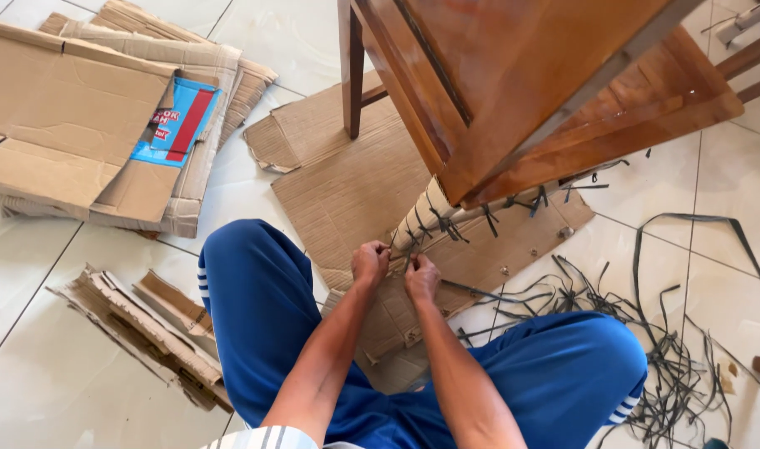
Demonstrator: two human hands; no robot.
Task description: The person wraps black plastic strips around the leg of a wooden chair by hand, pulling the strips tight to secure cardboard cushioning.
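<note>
Wooden table [513, 91] standing on flattened cardboard [346, 183] on floor. Wrapped leg [425, 218] below table corner, cardboard sleeve bound by several black straps [443, 223]. Left hand [370, 263] and right hand [422, 277] at sleeve's lower end, fingers pinched on strap. Many cut straps [646, 333] right of leg: unwrapping judged mostly done, remaining ties left.

place: probably a home | tiled floor [30, 333] | wooden furniture [513, 91] (cardboard [72, 125] strewn)

Blue-red label [176, 122] on flat cardboard box [55, 108], upper L.
</note>
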